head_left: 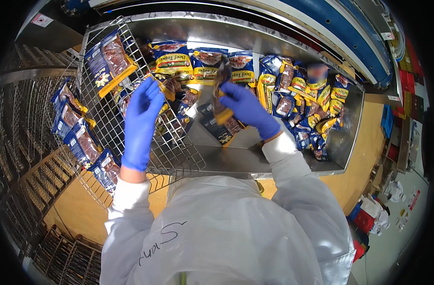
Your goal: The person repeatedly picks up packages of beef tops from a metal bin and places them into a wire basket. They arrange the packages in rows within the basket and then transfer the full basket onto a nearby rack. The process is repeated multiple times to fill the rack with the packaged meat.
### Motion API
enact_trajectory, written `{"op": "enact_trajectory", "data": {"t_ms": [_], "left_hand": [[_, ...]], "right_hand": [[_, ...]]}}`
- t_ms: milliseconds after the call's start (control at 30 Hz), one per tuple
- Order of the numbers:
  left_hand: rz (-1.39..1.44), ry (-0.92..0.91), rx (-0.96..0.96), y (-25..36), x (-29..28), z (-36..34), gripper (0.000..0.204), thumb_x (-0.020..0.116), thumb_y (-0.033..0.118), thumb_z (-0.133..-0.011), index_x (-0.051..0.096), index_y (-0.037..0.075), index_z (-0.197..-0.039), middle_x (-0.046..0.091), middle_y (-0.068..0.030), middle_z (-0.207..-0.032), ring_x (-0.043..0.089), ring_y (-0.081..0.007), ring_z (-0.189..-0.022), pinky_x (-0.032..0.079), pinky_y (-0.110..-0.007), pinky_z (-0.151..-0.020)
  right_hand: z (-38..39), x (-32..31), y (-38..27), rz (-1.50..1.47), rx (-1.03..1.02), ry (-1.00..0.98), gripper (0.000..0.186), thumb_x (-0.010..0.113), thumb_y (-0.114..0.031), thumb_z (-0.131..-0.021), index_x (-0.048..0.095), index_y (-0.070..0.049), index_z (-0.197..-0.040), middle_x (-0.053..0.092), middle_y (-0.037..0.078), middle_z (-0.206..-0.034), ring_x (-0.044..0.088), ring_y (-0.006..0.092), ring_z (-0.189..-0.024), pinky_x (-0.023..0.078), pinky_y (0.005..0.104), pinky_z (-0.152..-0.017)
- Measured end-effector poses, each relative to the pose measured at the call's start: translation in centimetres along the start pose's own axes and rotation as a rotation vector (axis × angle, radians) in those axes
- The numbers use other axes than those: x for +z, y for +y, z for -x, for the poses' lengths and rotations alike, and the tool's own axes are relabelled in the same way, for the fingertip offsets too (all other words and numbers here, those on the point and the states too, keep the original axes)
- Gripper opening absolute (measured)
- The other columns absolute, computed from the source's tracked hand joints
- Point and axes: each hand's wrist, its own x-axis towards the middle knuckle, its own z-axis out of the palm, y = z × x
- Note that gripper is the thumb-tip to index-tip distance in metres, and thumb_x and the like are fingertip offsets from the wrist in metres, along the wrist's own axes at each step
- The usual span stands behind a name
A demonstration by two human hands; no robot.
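My right hand, in a blue glove, grips a meat packet by its side, raised over the metal tray. The packet is tilted edge-on and blurred by motion. My left hand, gloved too, hovers over the wire rack with loosely bent fingers and no packet visible in them. Just up and left of those fingers, a flat meat packet with a blue body and yellow edge lies on the rack. Another packet rests in the tray below my right hand.
The steel tray holds a row of packets along its far side and a heap of packets at right. Left of my left hand, more packets lie on a lower wire rack. Dark metal racking stands far left.
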Motion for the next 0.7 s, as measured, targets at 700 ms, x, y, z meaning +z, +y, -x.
{"op": "enact_trajectory", "data": {"t_ms": [700], "left_hand": [[-1.126, 0.791, 0.374, -3.2, -6.4, -5.7, 0.091, 0.075, 0.043, -0.071, 0.029, 0.004, -0.139, 0.042, -0.0206, -0.130, 0.038, -0.0353, -0.122, 0.030, -0.048, -0.101]], "right_hand": [[-1.3, -2.8, 10.4, 0.959, 0.375, 0.224, 0.037, 0.062, -0.043, -0.077, 0.063, -0.009, -0.092, 0.066, 0.014, -0.091, 0.063, 0.0310, -0.091, 0.024, 0.0522, -0.105]]}}
